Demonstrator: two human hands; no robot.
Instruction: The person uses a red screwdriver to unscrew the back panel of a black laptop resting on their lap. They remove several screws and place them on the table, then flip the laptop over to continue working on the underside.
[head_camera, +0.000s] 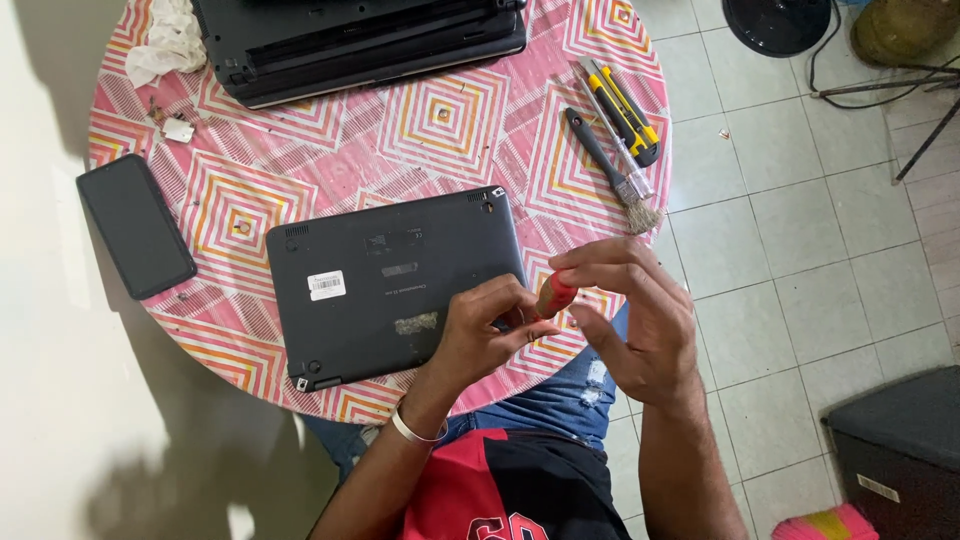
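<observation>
Head view: both hands meet over the near edge of a round table (450, 140) covered in a pink patterned cloth. The left hand (485, 330) is closed, fingers curled and pinching the lower end of a red handle (555, 293), probably a screwdriver; its tip is hidden, so I cannot tell what it touches. The right hand (635, 320) is half open, its fingers arched over the top of the same handle and touching it with thumb and fingertips. A silver bangle (415, 430) sits on the left wrist.

Just beside the hands, to the left, a dark laptop (390, 285) lies bottom up on the cloth. A second laptop (360, 40) rests at the far side of the table. A black phone (135, 225) lies at the left edge. A yellow cutter (622, 108) and a small brush (612, 172) lie side by side near the right edge. A crumpled white cloth (165, 40) sits at the far left.
</observation>
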